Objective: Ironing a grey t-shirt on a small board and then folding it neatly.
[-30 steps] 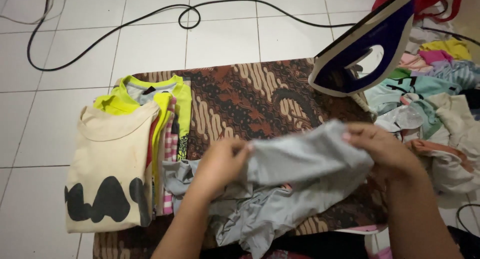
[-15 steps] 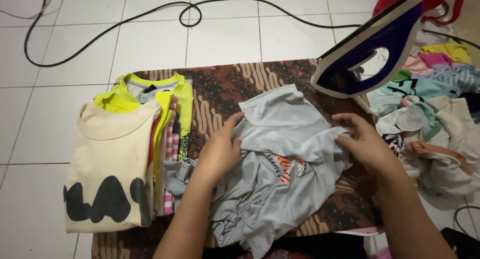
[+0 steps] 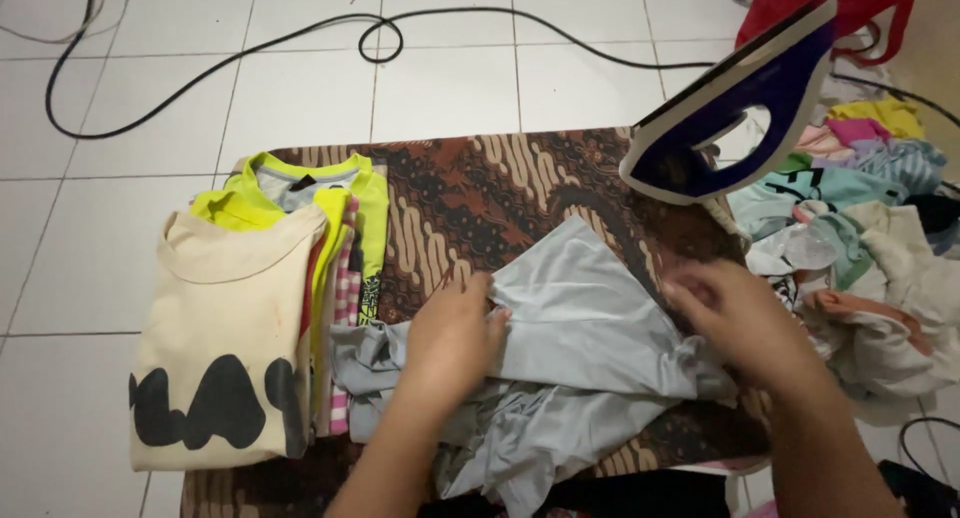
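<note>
Both hands, left hand (image 3: 452, 328) and right hand (image 3: 742, 318), pressed flat and apart on the crumpled grey shirt (image 3: 580, 348), not yet folded; folded stack (image 3: 240, 328) left, unsorted pile (image 3: 870, 248) right.

No packages, signs or screens that I can see from here, only one small black neck label (image 3: 303, 182) inside the collar of the yellow-green folded shirt (image 3: 365, 203), upper left of the patterned mat
</note>
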